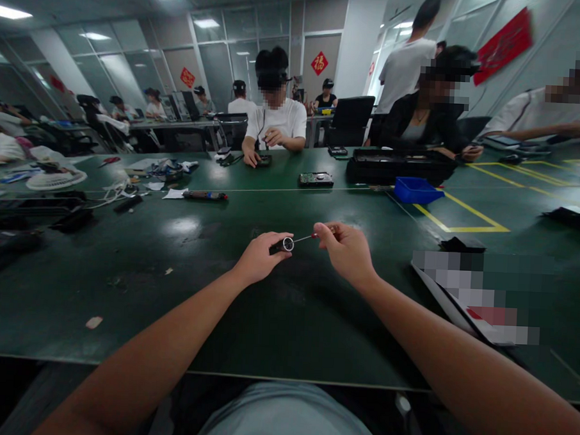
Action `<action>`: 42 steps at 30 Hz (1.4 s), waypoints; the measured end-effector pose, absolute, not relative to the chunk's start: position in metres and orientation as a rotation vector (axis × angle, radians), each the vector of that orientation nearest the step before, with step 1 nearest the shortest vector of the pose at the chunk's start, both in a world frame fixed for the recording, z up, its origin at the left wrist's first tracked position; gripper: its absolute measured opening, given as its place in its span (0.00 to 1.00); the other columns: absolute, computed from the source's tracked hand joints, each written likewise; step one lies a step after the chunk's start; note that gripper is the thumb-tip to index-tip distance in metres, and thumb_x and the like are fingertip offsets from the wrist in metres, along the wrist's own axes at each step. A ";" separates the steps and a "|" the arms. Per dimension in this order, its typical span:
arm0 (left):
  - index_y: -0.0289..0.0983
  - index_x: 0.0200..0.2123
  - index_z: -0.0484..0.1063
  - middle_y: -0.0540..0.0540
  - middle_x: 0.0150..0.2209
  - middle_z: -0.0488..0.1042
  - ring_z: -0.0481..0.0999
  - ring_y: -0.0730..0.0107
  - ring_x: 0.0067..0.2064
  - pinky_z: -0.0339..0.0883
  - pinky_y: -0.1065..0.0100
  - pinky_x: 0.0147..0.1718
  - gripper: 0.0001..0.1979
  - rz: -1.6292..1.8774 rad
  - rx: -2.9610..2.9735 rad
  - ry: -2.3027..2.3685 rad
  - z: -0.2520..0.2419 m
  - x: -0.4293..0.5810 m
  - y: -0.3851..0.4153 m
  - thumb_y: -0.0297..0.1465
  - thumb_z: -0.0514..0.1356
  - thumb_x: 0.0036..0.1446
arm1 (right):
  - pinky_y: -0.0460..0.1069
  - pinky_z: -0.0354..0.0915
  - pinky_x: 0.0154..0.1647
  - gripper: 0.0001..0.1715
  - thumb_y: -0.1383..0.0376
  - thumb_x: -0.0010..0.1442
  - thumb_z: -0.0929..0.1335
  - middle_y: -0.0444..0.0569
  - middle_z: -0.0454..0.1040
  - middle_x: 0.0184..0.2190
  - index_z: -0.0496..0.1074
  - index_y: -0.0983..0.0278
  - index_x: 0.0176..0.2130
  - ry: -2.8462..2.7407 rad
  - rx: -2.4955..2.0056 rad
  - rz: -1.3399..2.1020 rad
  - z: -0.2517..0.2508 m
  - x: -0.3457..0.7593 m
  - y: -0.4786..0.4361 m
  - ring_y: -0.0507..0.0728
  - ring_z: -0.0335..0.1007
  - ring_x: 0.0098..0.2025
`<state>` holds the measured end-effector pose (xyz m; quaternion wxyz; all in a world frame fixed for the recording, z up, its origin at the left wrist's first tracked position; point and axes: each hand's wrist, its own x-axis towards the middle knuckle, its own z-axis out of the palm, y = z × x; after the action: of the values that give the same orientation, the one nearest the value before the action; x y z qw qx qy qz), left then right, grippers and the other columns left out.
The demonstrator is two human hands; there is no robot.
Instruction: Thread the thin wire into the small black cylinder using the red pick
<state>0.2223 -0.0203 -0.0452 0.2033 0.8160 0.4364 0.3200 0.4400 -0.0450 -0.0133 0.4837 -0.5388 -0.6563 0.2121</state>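
My left hand [260, 258] is closed around a small dark cylinder [282, 245] whose round end, ringed in silver, faces me and to the right. What kind of part it is I cannot make out. In my right hand [349, 249] is a screwdriver [304, 238] with a thin metal shaft and a red collar; the fingers cover most of its handle. The shaft points left, and its tip is at the ringed end of the cylinder. Whether the tip sits inside it is too small to tell. Both hands are raised over the green table [266, 332].
Beyond my hands lie a hard drive [315, 179], a blue tray [419, 190], a long black casing [400, 166] and a dark rod-shaped part [205, 195]. Right of my arm is a white sheet or booklet [443, 295]. Cables and a white fan-like part [56, 176] lie left. Co-workers sit opposite.
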 end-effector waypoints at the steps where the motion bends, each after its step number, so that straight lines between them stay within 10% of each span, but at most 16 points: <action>1: 0.43 0.56 0.72 0.45 0.52 0.75 0.73 0.60 0.53 0.63 0.56 0.56 0.21 0.893 2.278 1.218 -0.045 0.222 -0.020 0.31 0.65 0.58 | 0.49 0.59 0.27 0.21 0.50 0.64 0.65 0.44 0.72 0.21 0.76 0.62 0.33 -1.607 -1.288 0.528 -0.015 0.440 -0.044 0.53 0.66 0.23; 7: 0.43 0.56 0.72 0.45 0.52 0.75 0.73 0.59 0.53 0.63 0.56 0.56 0.21 0.887 2.269 1.243 -0.045 0.222 -0.020 0.31 0.64 0.58 | 0.51 0.64 0.34 0.12 0.58 0.63 0.65 0.44 0.73 0.28 0.70 0.61 0.44 -1.601 -1.116 0.625 -0.020 0.438 -0.042 0.55 0.70 0.30; 42: 0.42 0.55 0.73 0.45 0.51 0.75 0.73 0.61 0.52 0.65 0.59 0.55 0.21 0.917 2.264 1.218 -0.047 0.221 -0.018 0.30 0.65 0.58 | 0.51 0.62 0.33 0.15 0.55 0.67 0.61 0.43 0.68 0.25 0.71 0.61 0.40 -1.634 -1.216 0.656 -0.021 0.437 -0.045 0.55 0.67 0.29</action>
<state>0.2208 -0.0185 -0.0469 0.2046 0.8119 0.4369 0.3287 0.4374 -0.0445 -0.0212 0.4804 -0.4986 -0.6697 0.2687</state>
